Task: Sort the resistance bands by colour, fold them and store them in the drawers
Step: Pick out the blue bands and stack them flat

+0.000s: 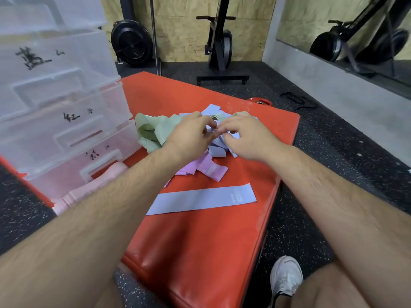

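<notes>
A heap of resistance bands lies on the red mat (200,236). Green bands (151,132) are bunched at its left, blue bands (216,150) in the middle and purple bands (209,168) at its near side. My left hand (189,136) and my right hand (242,138) meet over the blue bands, and the fingers of both pinch a blue band in the heap. One blue band (201,200) lies flat by itself nearer to me. Pink bands (89,187) lie stacked by the clear plastic drawers (60,112) at the left, partly hidden by my left forearm.
The drawer unit stands on the mat's left side, its drawers marked with black writing. Exercise machines (220,45) stand against the far wall. A black strap (298,101) lies on the speckled floor. My shoe (285,276) is beside the mat's near right edge.
</notes>
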Tool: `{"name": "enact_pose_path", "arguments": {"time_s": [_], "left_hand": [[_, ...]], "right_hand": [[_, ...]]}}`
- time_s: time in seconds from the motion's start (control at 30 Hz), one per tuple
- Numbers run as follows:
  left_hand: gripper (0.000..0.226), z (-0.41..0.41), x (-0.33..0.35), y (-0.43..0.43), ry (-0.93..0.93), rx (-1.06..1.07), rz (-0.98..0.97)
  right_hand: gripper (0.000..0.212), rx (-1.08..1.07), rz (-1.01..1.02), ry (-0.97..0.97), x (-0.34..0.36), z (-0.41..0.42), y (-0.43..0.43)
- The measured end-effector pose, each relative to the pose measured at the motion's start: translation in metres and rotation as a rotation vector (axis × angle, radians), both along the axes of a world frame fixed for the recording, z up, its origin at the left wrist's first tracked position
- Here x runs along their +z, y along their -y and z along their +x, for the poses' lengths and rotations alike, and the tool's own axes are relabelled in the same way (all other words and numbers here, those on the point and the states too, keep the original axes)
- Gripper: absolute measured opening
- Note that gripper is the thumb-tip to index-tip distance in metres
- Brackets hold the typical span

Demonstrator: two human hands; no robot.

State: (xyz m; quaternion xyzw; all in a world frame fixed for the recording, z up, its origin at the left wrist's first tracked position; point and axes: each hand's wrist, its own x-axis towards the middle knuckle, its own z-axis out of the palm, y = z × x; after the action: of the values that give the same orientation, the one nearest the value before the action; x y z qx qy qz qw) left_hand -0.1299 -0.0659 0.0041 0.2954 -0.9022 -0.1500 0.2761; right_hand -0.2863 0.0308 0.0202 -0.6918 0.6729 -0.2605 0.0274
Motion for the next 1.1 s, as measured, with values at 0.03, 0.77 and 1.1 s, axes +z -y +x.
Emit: {"name": "enact_pose_path", "arguments": {"time_s": [0.03,0.77,1.1], "left_hand": [[0.019,0.004,0.004,0.0,-0.03,0.001,-0.003],[0.013,0.111,0.042,-0.02,-0.305,0.18,0.495],[0.006,0.149,0.04,-0.015,-0.38,0.217,0.691]], "right_hand": [[0.029,0.005,-0.04,0.028,0.003,0.002,-0.001],[0.006,0.191,0.086,0.472,0.008,0.089,0.024],[0.013,0.121,0.189,0.233,-0.002,0.08,0.022]]}}
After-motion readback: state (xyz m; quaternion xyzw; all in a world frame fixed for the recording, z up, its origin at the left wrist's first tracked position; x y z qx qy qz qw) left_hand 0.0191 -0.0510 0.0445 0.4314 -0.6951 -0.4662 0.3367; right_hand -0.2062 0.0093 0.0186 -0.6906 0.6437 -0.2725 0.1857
